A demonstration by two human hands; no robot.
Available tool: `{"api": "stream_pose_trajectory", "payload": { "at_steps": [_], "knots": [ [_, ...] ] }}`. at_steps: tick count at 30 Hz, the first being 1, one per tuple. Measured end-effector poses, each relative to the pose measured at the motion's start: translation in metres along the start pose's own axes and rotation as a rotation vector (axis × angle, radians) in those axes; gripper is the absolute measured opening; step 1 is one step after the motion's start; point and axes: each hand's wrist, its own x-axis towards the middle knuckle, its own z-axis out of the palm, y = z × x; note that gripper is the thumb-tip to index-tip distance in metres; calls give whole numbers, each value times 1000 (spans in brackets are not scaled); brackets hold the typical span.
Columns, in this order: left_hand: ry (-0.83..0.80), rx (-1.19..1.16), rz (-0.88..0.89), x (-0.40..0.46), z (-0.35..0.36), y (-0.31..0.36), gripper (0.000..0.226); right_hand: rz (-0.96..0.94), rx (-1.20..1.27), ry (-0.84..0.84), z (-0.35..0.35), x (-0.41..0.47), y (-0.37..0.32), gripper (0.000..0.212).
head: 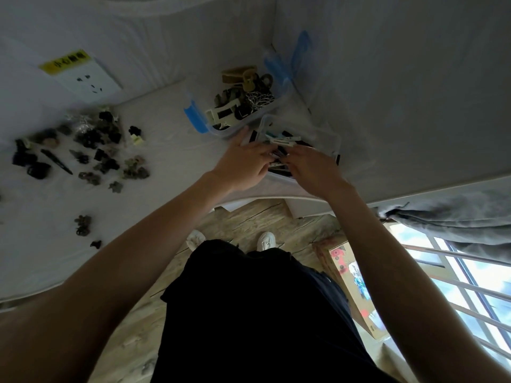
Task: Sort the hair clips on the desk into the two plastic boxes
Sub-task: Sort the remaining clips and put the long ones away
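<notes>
Both hands meet over the near box (329, 139) at frame centre; left hand (243, 164) and right hand (309, 167) pinch pale clips. Loose clips (83, 150) lie far left, nearer the left hand.

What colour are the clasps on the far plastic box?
Blue. The clasps on the far plastic box show in the head view, its only one.

white desk (171, 150) | loose hair clips (91, 150) left | two plastic boxes (221, 131) right
</notes>
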Motion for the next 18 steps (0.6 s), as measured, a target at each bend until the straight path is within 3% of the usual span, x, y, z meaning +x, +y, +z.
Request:
{"api": "stream_pose_trajectory", "payload": {
  "at_steps": [4, 7, 12, 15, 18],
  "knots": [
    [14, 25, 12, 2, 0, 4, 34, 40, 147, -10, -4, -1, 5, 30],
    [45, -8, 25, 0, 1, 3, 35, 71, 347, 87, -5, -6, 7, 27],
    [314, -217, 99, -34, -4, -16, 26, 150, 439, 361, -10, -6, -28, 25],
    [486, -282, -24, -82, -8, -42, 26, 35, 423, 440, -10, 5, -79, 23],
    [627, -331, -272, -146, -2, -83, 24, -140, 396, 388, 7, 29, -141, 22]
  ]
}}
